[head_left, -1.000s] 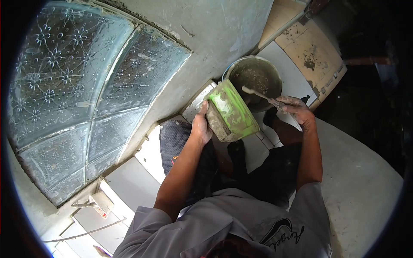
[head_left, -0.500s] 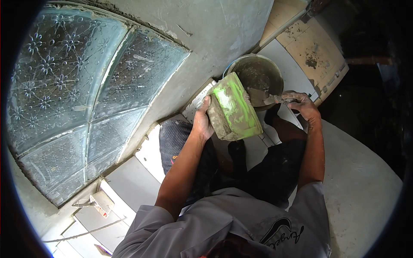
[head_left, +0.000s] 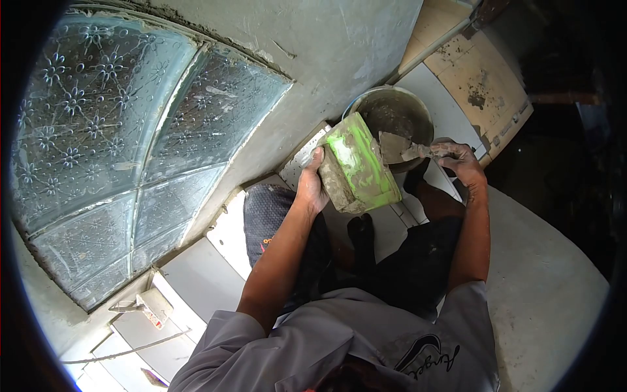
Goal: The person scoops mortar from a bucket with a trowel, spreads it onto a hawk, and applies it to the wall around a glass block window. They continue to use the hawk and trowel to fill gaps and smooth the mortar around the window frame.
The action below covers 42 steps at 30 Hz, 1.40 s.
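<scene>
My left hand (head_left: 313, 183) is closed on the left edge of a green plastering float (head_left: 366, 163), its thumb on the near side. Grey mortar is smeared over the float's face and lies thick along its left side. In my right hand (head_left: 460, 163) is a small trowel (head_left: 395, 148), gripped by its handle. The trowel's mortar-coated blade points left, close to the float's right edge and overlapping the bucket (head_left: 428, 108) in this view. Wet grey mortar (head_left: 392, 114) coats the inside of that bucket, which stands just beyond the float.
A plastered wall (head_left: 339, 59) with a patterned glass-block window (head_left: 98, 130) rises on the left. White steps (head_left: 202, 274) run down at lower left, with a small mortar-stained float (head_left: 155, 307) by the wall. Stained tan boards (head_left: 483, 91) lie beyond the bucket.
The trowel blade has turned and shows more of its flat face beside the float. Both hands stay nearly in place; the whole view has shifted slightly.
</scene>
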### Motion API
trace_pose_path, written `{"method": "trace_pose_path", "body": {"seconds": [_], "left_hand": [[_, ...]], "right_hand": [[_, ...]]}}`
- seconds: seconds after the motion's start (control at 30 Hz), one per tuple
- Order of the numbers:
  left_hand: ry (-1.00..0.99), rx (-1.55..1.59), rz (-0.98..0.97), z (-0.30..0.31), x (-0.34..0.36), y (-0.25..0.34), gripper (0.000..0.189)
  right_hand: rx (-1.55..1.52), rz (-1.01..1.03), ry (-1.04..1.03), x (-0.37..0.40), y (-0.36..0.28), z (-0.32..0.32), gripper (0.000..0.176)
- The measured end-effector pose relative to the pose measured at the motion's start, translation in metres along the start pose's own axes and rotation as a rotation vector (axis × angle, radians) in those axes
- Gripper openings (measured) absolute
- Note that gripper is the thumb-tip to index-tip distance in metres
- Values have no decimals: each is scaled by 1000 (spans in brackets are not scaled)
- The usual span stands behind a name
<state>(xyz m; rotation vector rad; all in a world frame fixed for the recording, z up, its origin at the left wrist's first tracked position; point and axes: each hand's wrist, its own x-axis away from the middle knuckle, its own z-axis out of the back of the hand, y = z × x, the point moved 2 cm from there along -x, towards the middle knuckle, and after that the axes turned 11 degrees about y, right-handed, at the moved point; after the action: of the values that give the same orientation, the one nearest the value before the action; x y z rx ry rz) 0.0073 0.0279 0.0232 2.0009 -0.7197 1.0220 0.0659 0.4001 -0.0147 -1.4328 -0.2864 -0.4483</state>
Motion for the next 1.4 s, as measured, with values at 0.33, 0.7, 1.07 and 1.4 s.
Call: {"method": "trace_pose_path", "body": {"seconds": [0.33, 0.7, 1.07, 1.4], "left_hand": [[25, -109, 20, -1, 1, -2, 58], [-21, -71, 67, -2, 1, -4, 58], [-42, -1, 169, 1, 4, -8, 55], [-196, 178, 4, 17, 86, 7, 55]], "right_hand": [[150, 41, 40, -14, 1, 8, 45], [-169, -85, -37, -25, 11, -7, 44], [425, 338, 211, -87, 110, -34, 26], [315, 162, 423, -90, 91, -68, 37]]}}
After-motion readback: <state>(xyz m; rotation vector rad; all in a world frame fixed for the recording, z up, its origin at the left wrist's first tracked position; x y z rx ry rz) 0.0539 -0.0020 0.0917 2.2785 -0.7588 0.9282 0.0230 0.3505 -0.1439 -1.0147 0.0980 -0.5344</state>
